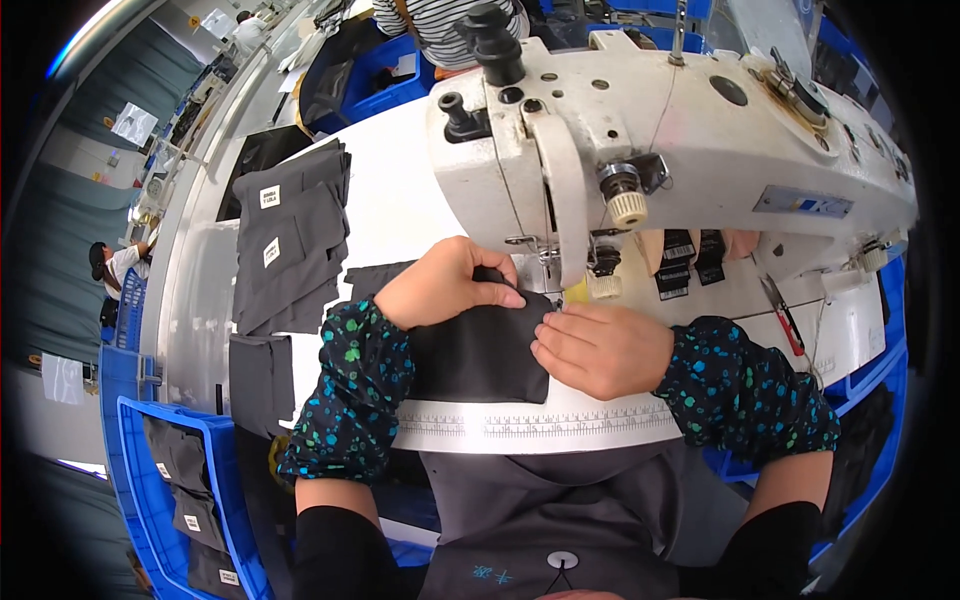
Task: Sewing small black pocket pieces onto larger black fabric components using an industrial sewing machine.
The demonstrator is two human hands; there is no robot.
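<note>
A piece of dark grey fabric (pixel 478 352) lies flat on the white sewing table, its upper right corner close to the needle of a white sewing machine (pixel 640 110). My left hand (pixel 455 285) pinches the fabric's top edge between thumb and forefinger, just left of the presser foot (pixel 545 256). My right hand (pixel 605 350) rests at the fabric's right edge, fingers pressed together and closed at the corner. Whatever lies under those right fingertips is hidden. Patterned sleeve covers are on both my forearms.
Stacked grey fabric pieces (pixel 290 235) with white labels lie to the left. A blue bin (pixel 215 440) with more pieces stands lower left. Dark labels (pixel 676 262) and red-handled snips (pixel 785 315) lie right of the needle. A ruler strip (pixel 530 425) runs along the front edge.
</note>
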